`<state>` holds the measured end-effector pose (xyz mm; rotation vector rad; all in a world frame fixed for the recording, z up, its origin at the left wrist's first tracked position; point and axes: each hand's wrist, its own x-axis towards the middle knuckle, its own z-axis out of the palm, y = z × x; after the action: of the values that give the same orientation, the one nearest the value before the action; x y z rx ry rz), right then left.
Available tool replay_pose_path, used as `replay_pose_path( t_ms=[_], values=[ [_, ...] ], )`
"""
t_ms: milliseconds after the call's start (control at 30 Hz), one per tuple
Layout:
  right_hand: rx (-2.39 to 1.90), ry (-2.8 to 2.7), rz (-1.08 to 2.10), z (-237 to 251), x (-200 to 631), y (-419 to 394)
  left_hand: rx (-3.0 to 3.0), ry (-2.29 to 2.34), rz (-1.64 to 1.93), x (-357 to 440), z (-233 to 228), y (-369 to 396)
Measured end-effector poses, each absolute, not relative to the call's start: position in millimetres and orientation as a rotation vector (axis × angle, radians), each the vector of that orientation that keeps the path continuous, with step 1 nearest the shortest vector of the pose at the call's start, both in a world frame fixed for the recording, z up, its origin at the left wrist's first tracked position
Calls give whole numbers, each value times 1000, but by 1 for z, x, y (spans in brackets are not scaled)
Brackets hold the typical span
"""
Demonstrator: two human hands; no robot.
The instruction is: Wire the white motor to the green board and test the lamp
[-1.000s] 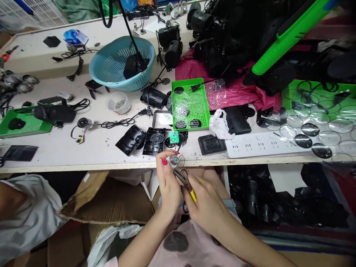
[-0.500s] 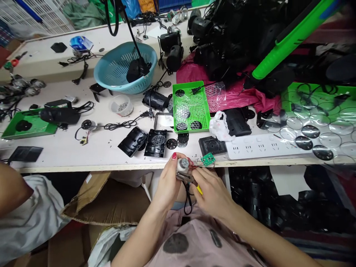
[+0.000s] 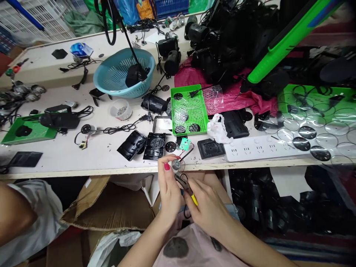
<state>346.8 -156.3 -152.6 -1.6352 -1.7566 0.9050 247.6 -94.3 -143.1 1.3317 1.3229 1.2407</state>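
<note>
My left hand (image 3: 169,189) is closed around a small round metal motor (image 3: 176,164) just over the table's front edge. Thin red and black wires run from the motor to a green circuit board (image 3: 184,144), which sits above it at the edge of the table. In my right hand (image 3: 207,202) is a pair of pliers (image 3: 187,187) with yellow on the handle; their jaws point at the underside of the motor. Whether the jaws touch it I cannot tell. Two black plastic housing halves (image 3: 154,145) lie just beyond my left hand.
A green perforated tray (image 3: 205,111), a blue colander (image 3: 122,92) and a tub of screws (image 3: 112,111) stand on the table. To the right lies a white power strip (image 3: 258,148). A green-handled tool (image 3: 267,66) hangs at upper right. Another person's arm (image 3: 16,213) is at far left.
The motor and my left hand have shifted slightly left. The circuit board has swung from the right of the motor to above it. The pliers have come down and left, below the motor.
</note>
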Motion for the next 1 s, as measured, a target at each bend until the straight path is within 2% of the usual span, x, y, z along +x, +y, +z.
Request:
replay_pose_path(
  t_ms=[133,267,333,433,567,733,867,1000],
  values=[
    [-1699,-1910,772,-158,353,-155,1352,1327,1207,243,-138,-92],
    [-1698,-2126,518,-175,370,-145,1148,1201,782,234,-138,-81],
    [-1663,-2160,440,-180,375,-140,1008,1126,694,233,-141,-76],
    [-1666,-2062,543,-177,372,-136,959,1159,827,237,-146,-75],
    [-1665,-1797,917,-161,356,-143,1076,1294,1114,243,-149,-82],
    [-1549,-1623,1140,-151,346,-149,1285,1287,1262,246,-150,-87],
    [-1569,-1660,1152,-153,344,-152,1331,1260,1333,248,-151,-86],
    [-1698,-1838,945,-161,348,-153,1272,1255,1206,243,-145,-85]
  ],
)
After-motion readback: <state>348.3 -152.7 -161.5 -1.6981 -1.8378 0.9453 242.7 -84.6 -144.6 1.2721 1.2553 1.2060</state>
